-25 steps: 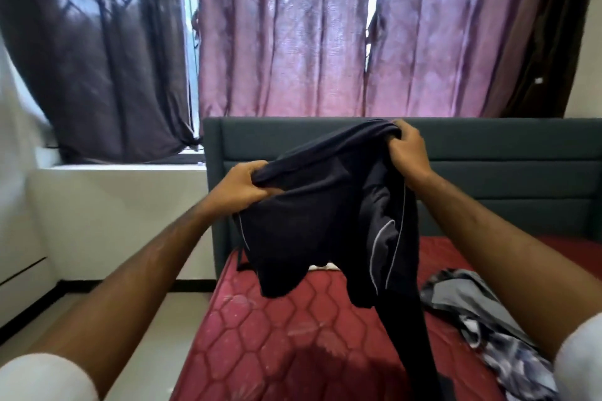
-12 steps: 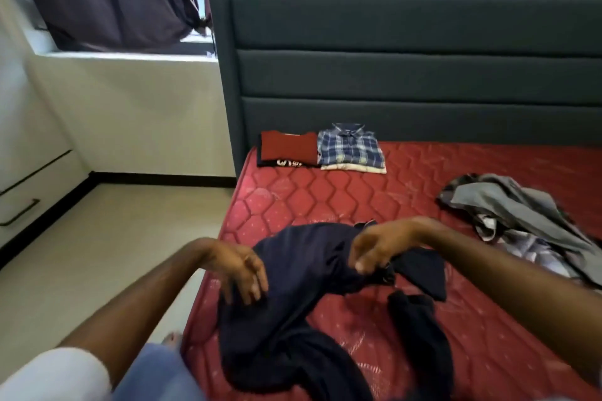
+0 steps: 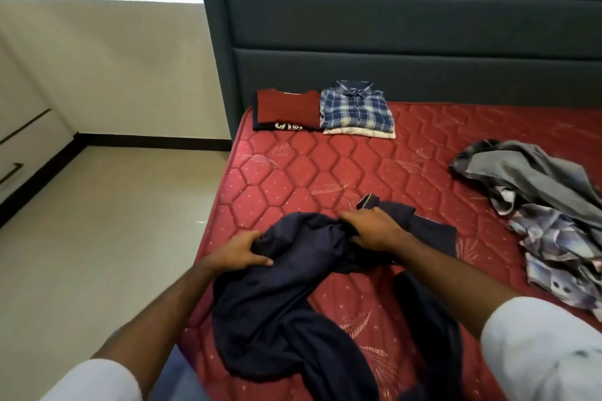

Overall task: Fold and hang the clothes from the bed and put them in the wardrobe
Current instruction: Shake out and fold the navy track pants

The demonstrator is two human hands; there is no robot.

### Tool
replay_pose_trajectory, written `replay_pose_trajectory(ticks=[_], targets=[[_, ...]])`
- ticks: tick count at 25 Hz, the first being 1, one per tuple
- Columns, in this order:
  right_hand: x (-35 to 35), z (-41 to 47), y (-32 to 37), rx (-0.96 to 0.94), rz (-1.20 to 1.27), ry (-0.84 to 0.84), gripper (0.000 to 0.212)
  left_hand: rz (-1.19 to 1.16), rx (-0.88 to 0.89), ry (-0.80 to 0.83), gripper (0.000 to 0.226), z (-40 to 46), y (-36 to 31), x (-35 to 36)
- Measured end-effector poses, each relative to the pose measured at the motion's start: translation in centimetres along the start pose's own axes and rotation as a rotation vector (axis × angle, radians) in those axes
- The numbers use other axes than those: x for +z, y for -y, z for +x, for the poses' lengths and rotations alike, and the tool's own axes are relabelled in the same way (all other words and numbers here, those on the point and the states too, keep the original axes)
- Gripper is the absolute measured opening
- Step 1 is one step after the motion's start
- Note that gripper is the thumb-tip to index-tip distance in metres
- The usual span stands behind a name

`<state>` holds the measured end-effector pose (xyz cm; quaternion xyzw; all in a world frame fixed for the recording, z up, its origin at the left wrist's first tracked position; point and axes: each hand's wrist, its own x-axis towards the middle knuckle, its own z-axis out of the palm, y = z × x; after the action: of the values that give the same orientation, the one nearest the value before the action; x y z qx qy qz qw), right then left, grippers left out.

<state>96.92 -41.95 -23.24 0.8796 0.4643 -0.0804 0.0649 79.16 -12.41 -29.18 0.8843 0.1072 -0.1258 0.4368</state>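
A dark navy garment (image 3: 286, 299) lies crumpled on the red quilted mattress (image 3: 293, 172), near its front left edge. My left hand (image 3: 239, 252) grips the garment's left side, thumb and fingers curled round a fold. My right hand (image 3: 371, 229) grips its upper part, where the cloth bunches up. At the head of the bed sit a folded maroon shirt (image 3: 288, 109) and a folded blue plaid shirt (image 3: 356, 109). A loose heap of grey and patterned clothes (image 3: 540, 205) lies at the right.
A dark grey padded headboard (image 3: 407, 26) rises behind the mattress. To the left is pale tiled floor (image 3: 97, 221) and a cream wall with a window ledge. A drawer front with a dark handle (image 3: 11, 169) shows at the far left.
The navy garment, held up in the air a second ago, has come down onto the mattress. My view has tilted down from the curtains to the bed. Both hands have kept hold of the cloth.
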Motion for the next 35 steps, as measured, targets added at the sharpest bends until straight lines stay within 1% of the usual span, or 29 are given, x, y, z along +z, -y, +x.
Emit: replay_pose_trajectory(ticks=[2,3,4,6,7,8,9,10,11,12,13,14,15,17,18,19,20,21,22,24,27,28,29,30,31,32,33,34,35], targets=[[-0.1,-2.2,0.1,-0.072,-0.026,-0.11,0.019,-0.183,0.021,0.029,0.019,-1.4,-1.9,0.0],[0.0,-3.7,0.0,-0.079,-0.028,-0.082,0.019,-0.281,-0.003,0.052,0.016,-2.2,-2.9,-0.3],[-0.1,-5.3,0.0,-0.092,-0.006,0.03,0.023,-0.35,-0.045,0.102,0.026,-3.0,-4.0,-0.3],[-0.7,-8.7,0.4,-0.111,0.137,0.512,0.042,-0.323,-0.06,0.209,0.04,-4.0,-4.5,0.0],[-1.5,-9.7,0.6,-0.093,0.235,0.713,0.045,-0.254,-0.025,0.252,0.038,-4.0,-4.3,0.4],[-2.1,-10.1,0.6,-0.064,0.319,0.802,0.043,-0.165,-0.003,0.293,0.029,-4.0,-4.2,0.9],[-2.6,-10.0,0.5,-0.046,0.372,0.796,0.038,-0.055,0.017,0.331,0.017,-3.9,-4.0,1.4],[-2.5,-9.5,0.3,-0.014,0.376,0.708,0.031,0.063,0.03,0.355,0.014,-3.9,-4.2,1.9],[-2.4,-8.9,0.3,0.05,0.326,0.574,0.024,0.205,0.044,0.346,0.028,-3.8,-4.4,2.4],[-2.1,-8.2,0.6,0.118,0.22,0.391,0.017,0.34,0.059,0.332,0.044,-3.7,-4.6,2.9],[-1.7,-7.7,1.1,0.174,0.091,0.212,0.019,0.428,0.058,0.31,0.059,-3.7,-4.9,3.3],[-0.9,-7.3,1.7,0.183,-0.046,0.11,0.03,0.458,0.048,0.298,0.07,-3.8,-5.3,3.6],[0.2,-7.0,2.2,0.143,-0.158,0.114,0.043,0.475,0.038,0.304,0.077,-4.0,-5.4,3.9],[1.8,-6.5,2.8,0.024,-0.243,0.255,0.062,0.551,0.065,0.259,0.074,-4.8,-5.6,4.4],[2.4,-6.5,2.6,-0.006,-0.2,0.334,0.065,0.631,0.106,0.157,0.065,-5.4,-5.6,4.5],[2.5,-6.6,2.4,-0.011,-0.122,0.389,0.062,0.718,0.168,0.003,0.053,-6.2,-6.0,4.4],[2.6,-6.7,1.9,-0.004,-0.053,0.41,0.054,0.784,0.237,-0.169,0.042,-6.8,-6.4,4.2],[2.4,-6.8,1.4,0.006,0.0,0.403,0.044,0.797,0.293,-0.301,0.033,-7.1,-6.8,3.8],[2.2,-6.9,0.8,0.023,0.053,0.378,0.034,0.758,0.329,-0.399,0.027,-7.2,-7.3,3.1],[0.5,-7.1,-0.7,0.078,0.171,0.251,0.019,0.649,0.383,-0.515,0.02,-6.8,-8.3,1.4],[-4.5,-6.7,-3.3,0.139,0.134,-0.153,0.015,0.548,0.394,-0.689,0.015,-4.8,-11.0,-2.2],[-6.8,-6.4,-4.5,0.126,0.175,-0.2,0.014,0.454,0.409,-0.726,0.015,-4.1,-12.0,-3.9],[-9.1,-6.3,-5.7,0.081,0.3,-0.161,0.015,0.33,0.447,-0.724,0.017,-3.6,-13.1,-5.5],[-11.6,-6.5,-6.9,0.018,0.45,-0.051,0.017,0.252,0.503,-0.7,0.024,-3.4,-13.9,-7.2],[-13.6,-6.9,-7.8,-0.037,0.554,0.051,0.018,0.259,0.583,-0.666,0.027,-3.7,-14.5,-8.6],[-15.0,-7.4,-8.4,-0.07,0.585,0.069,0.019,0.383,0.659,-0.639,0.026,-4.0,-14.9,-9.6],[-15.9,-7.8,-8.7,-0.052,0.508,-0.005,0.02,0.537,0.699,-0.609,0.023,-4.4,-14.9,-10.3],[-16.4,-8.1,-8.8,-0.003,0.322,-0.181,0.021,0.703,0.704,-0.589,0.021,-4.7,-15.2,-10.7],[-16.5,-8.4,-8.5,0.053,0.074,-0.404,0.021,0.788,0.69,-0.553,0.024,-5.1,-15.8,-10.8]])
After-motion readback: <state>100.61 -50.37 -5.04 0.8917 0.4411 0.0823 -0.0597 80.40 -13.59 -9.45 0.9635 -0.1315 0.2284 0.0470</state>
